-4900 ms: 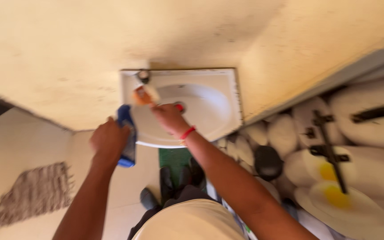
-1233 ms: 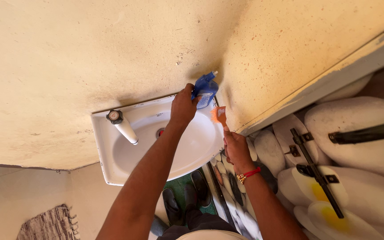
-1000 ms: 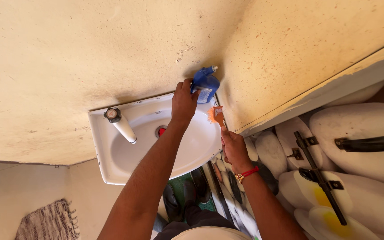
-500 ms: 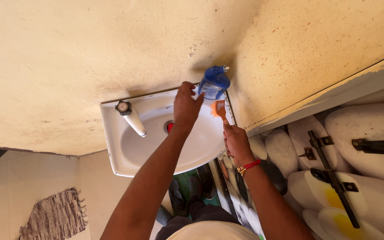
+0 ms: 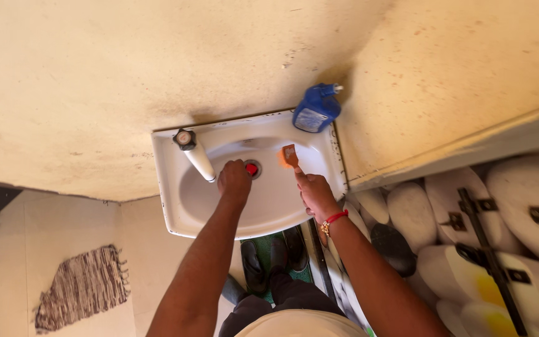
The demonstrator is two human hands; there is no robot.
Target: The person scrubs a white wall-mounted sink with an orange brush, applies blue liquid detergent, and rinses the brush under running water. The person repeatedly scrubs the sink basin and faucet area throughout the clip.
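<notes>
A white wall-mounted sink (image 5: 176, 206) hangs against a cream wall. My right hand (image 5: 315, 191) grips an orange brush (image 5: 288, 156) whose head rests against the basin's inner wall. My left hand (image 5: 234, 181) is in the basin, fingers curled, beside a red drain stopper (image 5: 252, 168) and just under the white tap (image 5: 196, 156). Whether it holds anything I cannot tell. A blue cleaner bottle (image 5: 316, 109) stands on the sink's back right corner, free of both hands.
White plastic canisters (image 5: 513, 206) with black straps lie stacked on the right. A woven mat (image 5: 82, 287) lies on the tiled floor at the lower left. My dark shoes (image 5: 269, 262) stand on a green mat under the sink.
My left hand has let go of the blue bottle, left it on the sink's corner, and dropped into the basin by the drain. The brush stays in my right hand.
</notes>
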